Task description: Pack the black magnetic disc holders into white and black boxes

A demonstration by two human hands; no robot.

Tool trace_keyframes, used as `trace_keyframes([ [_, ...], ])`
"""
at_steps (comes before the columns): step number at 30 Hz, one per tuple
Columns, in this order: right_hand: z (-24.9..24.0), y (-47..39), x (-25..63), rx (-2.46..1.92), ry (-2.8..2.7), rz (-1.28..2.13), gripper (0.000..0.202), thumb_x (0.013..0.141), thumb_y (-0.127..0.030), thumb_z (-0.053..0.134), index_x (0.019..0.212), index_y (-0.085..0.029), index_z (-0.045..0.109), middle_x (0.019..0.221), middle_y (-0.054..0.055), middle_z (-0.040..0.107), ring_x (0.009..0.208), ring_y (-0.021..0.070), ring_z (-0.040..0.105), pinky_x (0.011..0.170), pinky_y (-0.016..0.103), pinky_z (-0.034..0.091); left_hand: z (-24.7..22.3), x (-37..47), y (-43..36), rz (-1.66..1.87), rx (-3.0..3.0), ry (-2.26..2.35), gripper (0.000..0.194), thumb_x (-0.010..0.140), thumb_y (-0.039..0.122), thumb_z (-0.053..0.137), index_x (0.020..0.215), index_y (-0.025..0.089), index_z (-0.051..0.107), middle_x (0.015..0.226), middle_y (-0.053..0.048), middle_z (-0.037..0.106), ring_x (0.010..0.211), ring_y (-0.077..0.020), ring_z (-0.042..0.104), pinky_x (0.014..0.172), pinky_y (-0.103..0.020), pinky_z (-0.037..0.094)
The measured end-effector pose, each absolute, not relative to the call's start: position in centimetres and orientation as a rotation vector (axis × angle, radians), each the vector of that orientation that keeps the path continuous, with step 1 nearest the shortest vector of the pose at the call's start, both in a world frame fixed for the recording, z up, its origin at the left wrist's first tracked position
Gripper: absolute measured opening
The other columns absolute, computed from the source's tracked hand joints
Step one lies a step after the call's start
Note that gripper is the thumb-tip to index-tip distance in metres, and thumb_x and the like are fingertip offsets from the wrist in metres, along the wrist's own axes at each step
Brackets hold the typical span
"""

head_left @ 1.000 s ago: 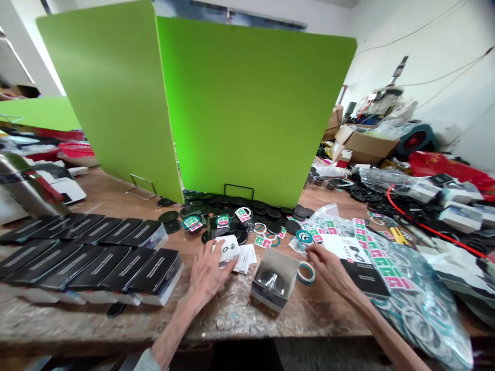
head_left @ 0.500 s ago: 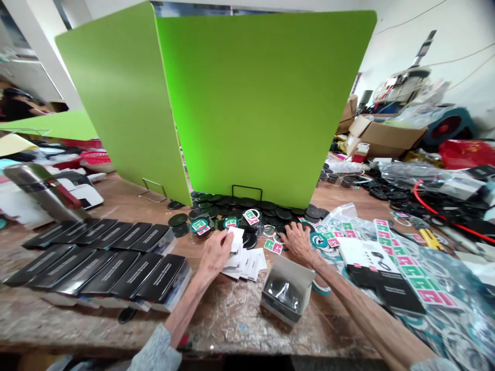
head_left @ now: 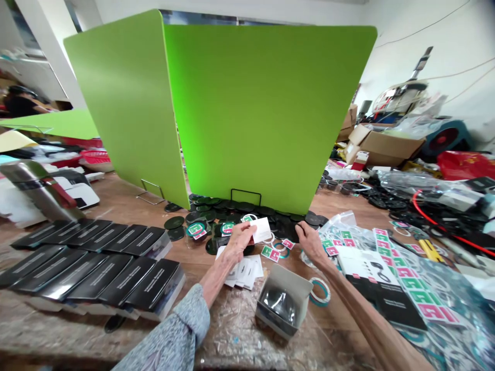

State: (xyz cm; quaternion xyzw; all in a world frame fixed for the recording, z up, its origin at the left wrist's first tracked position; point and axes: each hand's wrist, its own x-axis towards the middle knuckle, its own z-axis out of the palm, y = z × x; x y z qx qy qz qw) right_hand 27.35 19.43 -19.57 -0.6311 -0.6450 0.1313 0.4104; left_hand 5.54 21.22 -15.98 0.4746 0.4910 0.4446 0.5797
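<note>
My left hand (head_left: 240,238) is closed on a small white card (head_left: 261,230), raised above the table. The fingers of my right hand (head_left: 310,241) pinch the right edge of a flat black piece (head_left: 285,226); its exact kind is unclear against the dark discs behind. Below my left hand lies a fanned pile of white cards (head_left: 244,272). An open box (head_left: 284,301) with a shiny black thing inside stands between my forearms. Green-and-pink stickers (head_left: 270,253) and a teal-and-white ring (head_left: 320,292) lie near my right hand.
Rows of closed black boxes (head_left: 112,273) stand at left, near a steel flask (head_left: 38,188). Green partitions (head_left: 266,113) rise behind several black discs (head_left: 176,222). At right are a black-and-white box (head_left: 382,288), sticker strips (head_left: 419,283) and bagged rings (head_left: 460,330).
My left hand has lifted a white card off the pile and moved right with it. My right hand has gone from spread over the discs to gripping a flat black piece.
</note>
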Motion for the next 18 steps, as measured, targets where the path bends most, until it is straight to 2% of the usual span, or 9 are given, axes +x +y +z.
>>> trace_keyframes([
  [3, -18.9, 18.6, 26.3, -1.464, -1.477, 0.561, 0.038, 0.090, -0.051, 0.032, 0.081, -0.020, 0.053, 0.071, 0.000, 0.054, 0.065, 0.0155, 0.051, 0.061, 0.026, 0.042, -16.1, 6.7, 20.6, 1.015, 1.050, 1.091, 0.013, 0.087, 0.024, 0.060, 0.092, 0.012, 0.062, 0.078, 0.000, 0.065, 0.068, -0.0119, 0.063, 0.064, -0.028, 0.053],
  [7, -19.1, 19.0, 25.2, -1.350, -1.255, 0.699, 0.043, 0.083, -0.061, 0.037, 0.077, -0.020, 0.051, 0.068, -0.002, 0.052, 0.062, 0.0134, 0.048, 0.056, 0.023, 0.041, -16.0, 7.7, 20.3, 1.065, 1.000, 1.078, 0.014, 0.086, 0.023, 0.060, 0.095, 0.013, 0.061, 0.081, -0.002, 0.066, 0.071, -0.0132, 0.063, 0.063, -0.028, 0.053],
  [10, -19.0, 20.1, 25.7, -1.313, -1.108, 0.696, 0.042, 0.078, -0.061, 0.043, 0.075, -0.020, 0.050, 0.065, -0.003, 0.049, 0.062, 0.0129, 0.045, 0.057, 0.023, 0.039, -15.7, 7.8, 20.8, 1.124, 0.984, 1.060, 0.016, 0.083, 0.024, 0.060, 0.096, 0.014, 0.061, 0.084, -0.002, 0.067, 0.071, -0.0130, 0.063, 0.062, -0.026, 0.052],
  [13, -18.4, 20.7, 26.4, -1.286, -1.053, 0.708, 0.038, 0.073, -0.058, 0.052, 0.073, -0.020, 0.052, 0.062, -0.005, 0.046, 0.061, 0.0125, 0.042, 0.056, 0.023, 0.038, -15.2, 8.2, 21.3, 1.063, 0.995, 0.950, 0.018, 0.074, 0.024, 0.067, 0.089, 0.014, 0.064, 0.084, -0.005, 0.070, 0.075, -0.0151, 0.065, 0.063, -0.025, 0.052],
  [18, -17.6, 21.0, 26.8, -1.250, -1.042, 0.725, 0.035, 0.070, -0.055, 0.057, 0.069, -0.020, 0.053, 0.061, -0.005, 0.047, 0.061, 0.0119, 0.042, 0.058, 0.023, 0.037, -15.8, 9.6, 21.4, 0.891, 1.001, 0.804, 0.022, 0.061, 0.022, 0.076, 0.078, 0.011, 0.067, 0.080, -0.010, 0.072, 0.072, -0.0188, 0.066, 0.066, -0.029, 0.053],
])
